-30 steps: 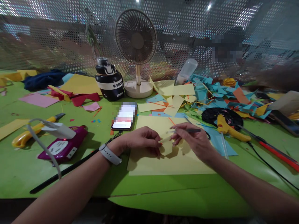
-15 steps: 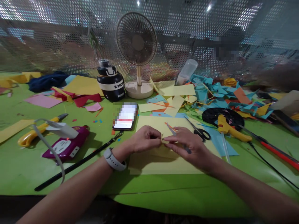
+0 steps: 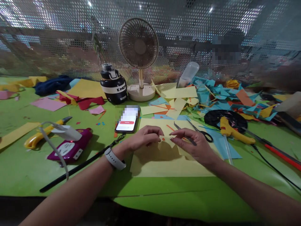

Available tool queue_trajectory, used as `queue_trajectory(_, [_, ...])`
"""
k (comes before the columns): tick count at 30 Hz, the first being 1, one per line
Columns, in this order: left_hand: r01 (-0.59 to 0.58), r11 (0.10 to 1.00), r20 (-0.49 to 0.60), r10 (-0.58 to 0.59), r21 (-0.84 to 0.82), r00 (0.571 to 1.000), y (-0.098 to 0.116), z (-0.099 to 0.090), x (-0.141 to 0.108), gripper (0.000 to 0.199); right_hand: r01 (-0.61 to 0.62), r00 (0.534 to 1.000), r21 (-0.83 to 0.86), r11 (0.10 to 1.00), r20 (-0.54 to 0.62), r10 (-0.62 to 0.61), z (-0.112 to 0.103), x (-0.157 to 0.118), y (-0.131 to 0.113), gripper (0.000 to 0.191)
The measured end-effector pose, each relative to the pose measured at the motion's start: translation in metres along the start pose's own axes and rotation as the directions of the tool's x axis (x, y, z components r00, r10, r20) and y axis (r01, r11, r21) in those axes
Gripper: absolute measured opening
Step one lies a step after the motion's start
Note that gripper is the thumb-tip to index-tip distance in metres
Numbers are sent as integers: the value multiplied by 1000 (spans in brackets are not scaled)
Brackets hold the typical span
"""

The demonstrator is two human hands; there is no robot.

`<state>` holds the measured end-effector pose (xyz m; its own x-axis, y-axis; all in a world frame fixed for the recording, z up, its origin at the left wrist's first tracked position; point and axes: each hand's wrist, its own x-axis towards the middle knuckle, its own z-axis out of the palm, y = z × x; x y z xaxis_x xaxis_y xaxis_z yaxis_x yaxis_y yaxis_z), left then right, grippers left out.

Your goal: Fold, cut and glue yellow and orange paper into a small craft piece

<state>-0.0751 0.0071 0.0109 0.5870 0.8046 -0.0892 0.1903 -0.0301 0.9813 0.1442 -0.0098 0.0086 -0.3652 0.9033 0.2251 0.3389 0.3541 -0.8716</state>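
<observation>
Green table (image 3: 98, 185) | yellow sheet (image 3: 164, 169) inside edge | left hand (image 3: 146, 137): paper (image 3: 167, 138) | right hand (image 3: 198, 147): tweezers (image 3: 177, 126)

- Bench (image 3: 77, 185): smooth green covering, softly glossy;
- yellow sheets (image 3: 150, 168): matt paper, smooth;
- power strip (image 3: 70, 146): shiny purple plastic here; glue gun (image 3: 235, 131): yellow plastic, fairly smooth;
- dark blue bundle (image 3: 53, 84): crumpled cloth, matt;
- phone (image 3: 127, 119): smooth, glossy screen;
- scissors (image 3: 207, 136): dark handles, metal-looking blades;
- blue scraps (image 3: 211, 94): matt paper, creased
</observation>
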Motion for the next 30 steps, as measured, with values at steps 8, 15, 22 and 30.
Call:
queue_trajectory(8, [-26, 999, 57, 28, -40, 998, -2, 5, 1, 29, 1, 1000, 19, 1000, 19, -1, 1, -1, 0, 20])
queue_trajectory(15, [-39, 993, 96, 50, -110, 994, 2, 2, -2, 28, 4, 1000, 48, 999, 27, -6, 3, -4, -6, 17])
queue_trajectory(22, [-35, 994, 39, 39, -99, 998, 1, 5, 0, 27, 35, 999, 16, 999, -14, -35, 0, 0, -2, 17])
queue_trajectory(30, [6, 987, 16, -3, -159, 1000, -3, 7, 1, 37, -21, 997, 28, 999, -74, 23, -7, 4, -2, 18])
